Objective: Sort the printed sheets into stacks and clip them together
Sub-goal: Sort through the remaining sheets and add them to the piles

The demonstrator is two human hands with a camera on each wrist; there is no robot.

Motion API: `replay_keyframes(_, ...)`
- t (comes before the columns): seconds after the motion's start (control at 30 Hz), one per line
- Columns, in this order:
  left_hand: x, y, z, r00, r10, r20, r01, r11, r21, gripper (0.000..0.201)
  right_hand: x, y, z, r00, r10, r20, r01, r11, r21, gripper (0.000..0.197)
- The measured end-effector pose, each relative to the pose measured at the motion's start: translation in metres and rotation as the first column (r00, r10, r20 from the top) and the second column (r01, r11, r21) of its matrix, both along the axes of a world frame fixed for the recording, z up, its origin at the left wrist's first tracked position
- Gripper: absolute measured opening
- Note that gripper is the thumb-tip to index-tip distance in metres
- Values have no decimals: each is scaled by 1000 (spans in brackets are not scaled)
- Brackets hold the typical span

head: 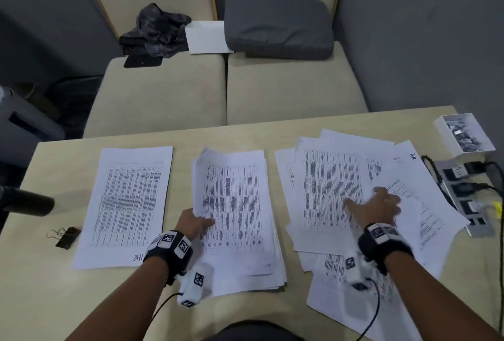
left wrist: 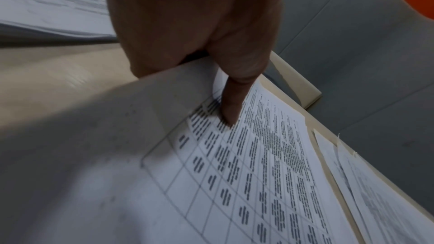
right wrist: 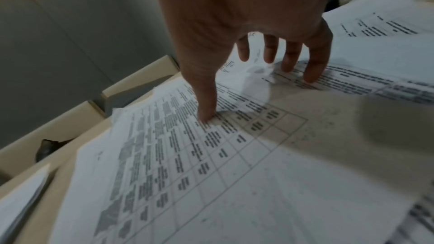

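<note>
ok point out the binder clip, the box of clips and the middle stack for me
binder clip (head: 66,237), head view, on its black body
box of clips (head: 443,125), head view, on its white left wall
middle stack (head: 231,198), head view, on the printed table of the top sheet

Grey cushion (head: 278,23) and crumpled cloth (head: 158,31) on sofa (head: 163,95)

Handwritten "HR" stands on the left sheet (head: 122,204) and a right-pile sheet (head: 413,160).
</note>
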State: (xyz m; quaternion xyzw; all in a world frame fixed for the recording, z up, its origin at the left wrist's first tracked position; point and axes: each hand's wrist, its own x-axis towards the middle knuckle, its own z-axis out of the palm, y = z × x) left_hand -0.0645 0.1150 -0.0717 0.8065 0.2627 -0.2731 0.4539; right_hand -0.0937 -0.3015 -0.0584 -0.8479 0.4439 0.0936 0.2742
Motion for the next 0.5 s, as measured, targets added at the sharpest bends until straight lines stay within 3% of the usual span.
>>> replay_keyframes(0.07, -2, 3, 0, 1000, -15, -20, 14, 1000, -21, 17, -3, -14, -4, 994, -7, -105, 8, 1000, 9, 99)
replay_keyframes(0.13, -4, 3, 2, 999, -24, -38, 23, 999, -31, 17, -3, -15, -10, 994, 46, -103, -42, 998, 46, 107)
replay_keyframes(0.27, -4, 1, 5, 998, -42, -45, 41, 999, -21, 17, -3, -6, -10, 994, 88, -68, -80, 990, 113, 89)
replay_keyframes(0.37, -5, 2, 5, 997, -52, -50, 51, 998, -27, 29, -4, 6, 0, 972, 198, 126, -220, 954, 203, 61)
replay_keyframes(0.5, -9, 2, 6, 998, -4, -61, 0, 997, -71, 45, -11, 47, 26, 903, 33, 429, -244, 861, 446, 41)
